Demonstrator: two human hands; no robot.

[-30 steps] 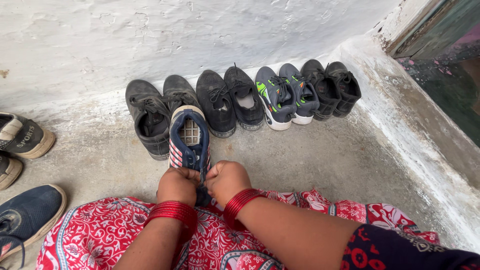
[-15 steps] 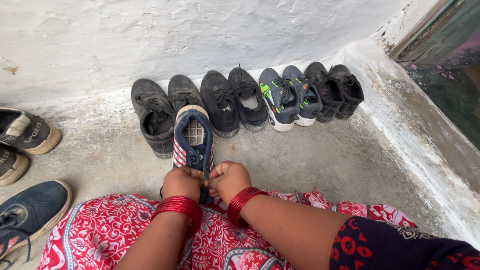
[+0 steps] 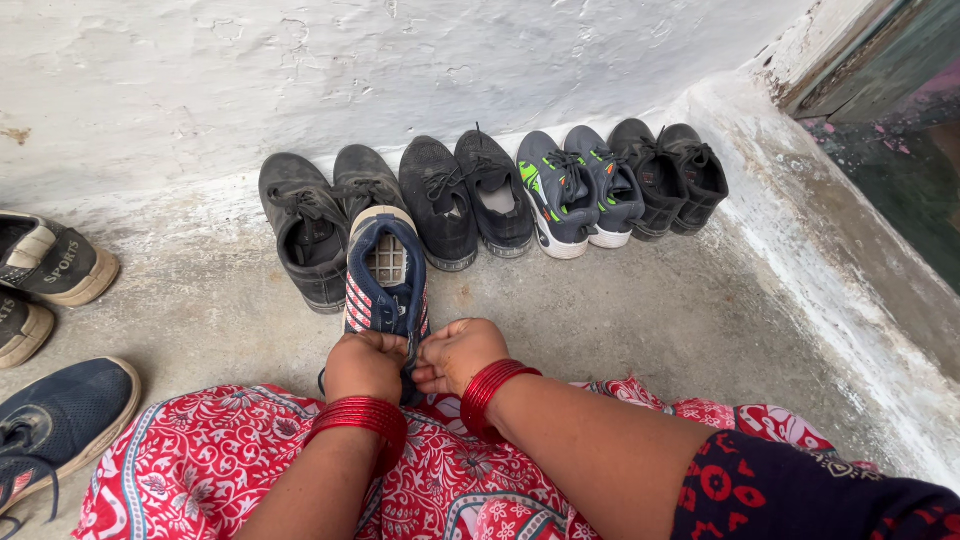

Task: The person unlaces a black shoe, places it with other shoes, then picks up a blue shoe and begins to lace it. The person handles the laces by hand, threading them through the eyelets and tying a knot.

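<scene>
While our left hand (image 3: pixel 365 365) and right hand (image 3: pixel 455 352) pinch the blue shoe's (image 3: pixel 384 275) laces, an uneven tug could slip the grip and loosen them.

A rough whitewashed wall (image 3: pixel 400 70) fills the top of the view, its plaster pitted and flaking, with a small rust-coloured stain at the far left. Below it lies a bare grey concrete floor (image 3: pixel 620 310), scuffed and streaked with white along the foot of the wall. On the right a raised whitewashed ledge (image 3: pixel 830 250) runs diagonally toward the corner (its paint worn thin in patches). Beyond it stands what may be a greenish door or frame (image 3: pixel 890 90), too cropped to tell. Soft, even daylight, with no hard shadows.
</scene>
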